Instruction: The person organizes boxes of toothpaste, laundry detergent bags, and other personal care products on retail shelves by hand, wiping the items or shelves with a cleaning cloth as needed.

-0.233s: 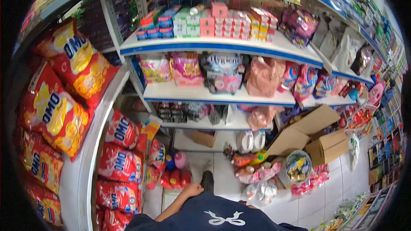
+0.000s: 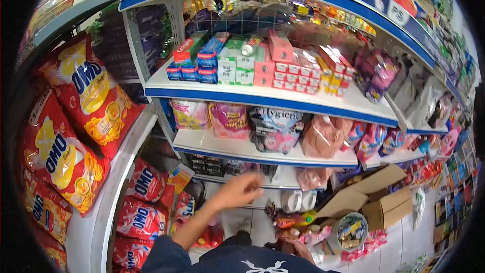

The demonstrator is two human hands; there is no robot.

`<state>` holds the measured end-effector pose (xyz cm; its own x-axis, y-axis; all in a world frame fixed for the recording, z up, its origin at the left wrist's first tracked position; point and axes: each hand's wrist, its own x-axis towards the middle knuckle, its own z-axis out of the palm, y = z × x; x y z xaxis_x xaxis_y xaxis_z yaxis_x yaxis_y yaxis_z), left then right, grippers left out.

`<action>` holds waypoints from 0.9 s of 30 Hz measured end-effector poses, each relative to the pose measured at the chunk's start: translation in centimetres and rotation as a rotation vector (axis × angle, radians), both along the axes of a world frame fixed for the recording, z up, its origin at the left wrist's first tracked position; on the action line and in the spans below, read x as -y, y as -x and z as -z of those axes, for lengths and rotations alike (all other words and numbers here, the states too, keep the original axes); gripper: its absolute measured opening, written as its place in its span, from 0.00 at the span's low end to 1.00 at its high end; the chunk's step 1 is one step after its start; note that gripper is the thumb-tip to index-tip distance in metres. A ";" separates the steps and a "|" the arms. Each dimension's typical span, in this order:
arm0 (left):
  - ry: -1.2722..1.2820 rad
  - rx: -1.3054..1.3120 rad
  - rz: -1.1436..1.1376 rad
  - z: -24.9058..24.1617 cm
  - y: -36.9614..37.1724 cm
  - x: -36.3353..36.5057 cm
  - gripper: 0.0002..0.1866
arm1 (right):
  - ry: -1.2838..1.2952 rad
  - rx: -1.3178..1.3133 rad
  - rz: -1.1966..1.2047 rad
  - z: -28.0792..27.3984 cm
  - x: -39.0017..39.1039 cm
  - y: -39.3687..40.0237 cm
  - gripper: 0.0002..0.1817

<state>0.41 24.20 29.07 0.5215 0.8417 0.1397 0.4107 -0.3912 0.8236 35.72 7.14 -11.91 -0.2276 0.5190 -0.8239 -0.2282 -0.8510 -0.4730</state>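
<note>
Dark shirt: white bow print, worn at six o'clock (image 2: 237,258). Left hand (image 2: 238,191): raised at six o'clock, fingers loosely curled, nothing gripped; slightly blurred. Right hand (image 2: 303,251): held low at five o'clock, close to the shirt; whether it is clenched, relaxed or closed on something cannot be told. Pink packs (image 2: 319,235): heaped on the floor just beside the right hand, partly hidden by it. Red containers (image 2: 209,237): placed between six and seven, partly covered by the left forearm. Bucket (image 2: 348,247): filled with small packets, stood between four and five. Cardboard box (image 2: 396,207): set at four, flaps opened. Lower shelf (image 2: 206,177): seen behind the left hand; contact cannot be confirmed. OMO bags (image 2: 58,154): stacked at nine. Hygiene pouch (image 2: 277,131): stood near the centre, on the middle shelf. Colgate boxes (image 2: 194,65): piled between ten and eleven, on the upper shelf.
</note>
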 end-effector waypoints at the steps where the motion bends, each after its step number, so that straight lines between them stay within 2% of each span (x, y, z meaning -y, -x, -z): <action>1: -0.062 0.029 -0.071 -3.7 0.2 -1.8 0.21 | 0.005 0.075 0.061 -8.1 -3.0 2.3 0.20; 2: -0.369 0.139 -0.130 -8.3 -0.2 -2.9 0.29 | 0.009 0.151 0.119 -16.2 -5.9 4.6 0.19; 3: -0.597 0.130 -0.137 -10.6 -0.2 -5.0 0.33 | -0.032 -0.117 0.186 -11.0 -7.2 2.9 0.18; 4: -0.731 0.097 -0.198 -13.8 -0.7 -6.3 0.32 | -0.079 -0.136 0.246 -10.3 -8.3 2.9 0.18; 5: -0.882 0.078 -0.244 -15.5 -1.4 -8.5 0.32 | -0.092 -0.163 0.220 -12.8 -9.7 3.6 0.19; 6: -0.920 0.090 -0.299 -17.0 -2.3 -10.7 0.32 | -0.101 -0.190 0.198 -15.7 -10.6 4.5 0.19; 7: -0.953 0.103 -0.355 -18.3 -3.3 -12.7 0.32 | -0.145 -0.314 0.286 -13.2 -11.6 4.3 0.20; 9: -1.143 0.058 -0.536 -18.3 -4.9 -17.3 0.30 | -0.187 -0.438 0.356 -18.0 -12.9 7.1 0.21; 10: -1.085 0.012 -0.521 -17.8 -5.3 -19.1 0.29 | -0.205 -0.499 0.392 -20.2 -13.9 8.3 0.22; 12: -0.961 -0.083 -0.486 -16.7 -5.8 -21.6 0.26 | -0.218 -0.599 0.375 -21.0 -14.9 9.1 0.23; 13: -0.902 -0.072 -0.524 -16.9 -6.0 -21.6 0.24 | -0.265 -0.402 0.325 -20.3 -15.4 9.3 0.26; 15: -0.785 -0.051 -0.595 -17.3 -6.5 -21.5 0.21 | -0.352 -0.229 0.166 -21.3 -16.2 8.6 0.28; 16: -0.827 0.027 -0.563 -17.2 -6.3 -21.5 0.20 | -0.395 -0.150 0.088 -22.6 -17.2 8.6 0.29; 18: -0.903 0.186 -0.487 -17.0 -5.4 -21.3 0.17 | -0.540 -0.357 -0.063 -27.9 -18.4 8.6 0.32; 19: -1.017 0.359 -0.450 -16.5 -5.1 -19.8 0.16 | -0.664 -0.317 0.015 -32.4 -18.2 9.7 0.35; 20: -1.030 0.397 -0.411 -15.8 -4.3 -17.4 0.17 | -0.801 -0.276 0.088 -36.5 -18.3 10.8 0.37; 23: -1.053 0.508 -0.360 -12.0 -3.2 -9.8 0.21 | -1.107 -0.128 0.290 -43.0 -18.9 11.9 0.40; 24: -0.891 0.685 -0.281 -10.5 -3.5 -7.8 0.20 | -1.191 -0.073 0.374 -44.2 -19.2 12.2 0.41; 27: -0.531 0.739 -0.234 -4.1 -6.3 -4.0 0.15 | -1.314 0.143 0.610 -45.1 -20.0 14.4 0.43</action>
